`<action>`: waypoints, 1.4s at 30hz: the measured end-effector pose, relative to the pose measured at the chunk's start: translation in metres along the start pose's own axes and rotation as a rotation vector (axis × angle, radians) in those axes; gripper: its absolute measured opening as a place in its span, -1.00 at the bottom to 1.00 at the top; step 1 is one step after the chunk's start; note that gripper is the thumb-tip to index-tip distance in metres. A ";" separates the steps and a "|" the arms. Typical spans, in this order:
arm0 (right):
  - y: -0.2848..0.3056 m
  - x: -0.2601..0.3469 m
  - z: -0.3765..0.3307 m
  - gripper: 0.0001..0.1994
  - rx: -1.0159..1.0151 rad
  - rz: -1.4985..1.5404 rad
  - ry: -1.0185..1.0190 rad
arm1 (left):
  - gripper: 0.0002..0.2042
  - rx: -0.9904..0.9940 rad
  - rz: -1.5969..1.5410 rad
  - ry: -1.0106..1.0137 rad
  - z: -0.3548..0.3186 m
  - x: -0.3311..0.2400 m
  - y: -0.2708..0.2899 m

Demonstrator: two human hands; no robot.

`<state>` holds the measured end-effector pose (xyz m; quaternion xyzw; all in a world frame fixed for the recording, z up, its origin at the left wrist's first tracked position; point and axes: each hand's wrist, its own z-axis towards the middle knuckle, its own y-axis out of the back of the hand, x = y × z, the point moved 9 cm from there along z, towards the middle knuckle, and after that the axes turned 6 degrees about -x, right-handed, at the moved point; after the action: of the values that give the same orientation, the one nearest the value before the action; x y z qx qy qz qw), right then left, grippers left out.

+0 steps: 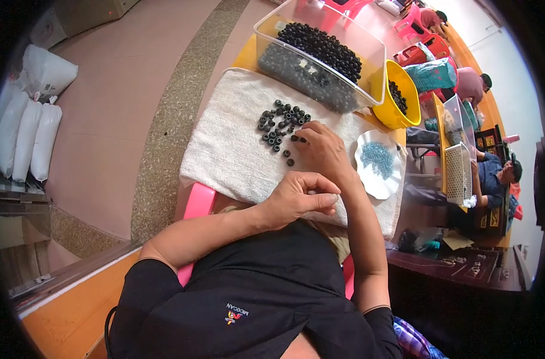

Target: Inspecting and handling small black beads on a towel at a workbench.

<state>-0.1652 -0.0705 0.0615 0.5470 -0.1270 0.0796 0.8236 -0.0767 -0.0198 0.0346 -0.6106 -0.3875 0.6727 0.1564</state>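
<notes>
A loose cluster of round black beads (275,127), several with holes showing, lies on a white towel (224,140). My right hand (325,149) reaches over the towel to the cluster's right edge, fingers bent down with a black bead (294,138) at the tips. Closer to my body, my left hand (299,200) hovers with thumb and forefinger pinched together; whatever sits between them is too small to make out. To the right of my right wrist, a white scalloped plate (368,185) carries small clear-blue beads (378,159).
Behind the towel stands a clear plastic bin (320,90) full of black beads, beside a yellow bowl (380,99) holding more. White sacks (44,140) lean at the far left. At the right, a person in blue (495,179) sits near a perforated white basket (456,173).
</notes>
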 end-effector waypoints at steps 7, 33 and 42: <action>-0.003 -0.002 0.002 -0.83 0.075 -0.016 -0.038 | -0.86 -0.014 -0.014 0.005 -0.001 -0.002 0.001; -0.011 0.000 0.005 -0.80 0.111 -0.027 0.009 | -0.86 -0.025 0.022 0.022 0.000 0.001 0.002; 0.011 0.004 -0.005 -0.77 -0.206 0.240 0.112 | -0.86 -0.046 0.007 0.010 0.002 0.003 0.007</action>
<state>-0.1639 -0.0617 0.0700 0.4354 -0.1527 0.1943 0.8657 -0.0770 -0.0232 0.0275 -0.6188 -0.3998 0.6612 0.1417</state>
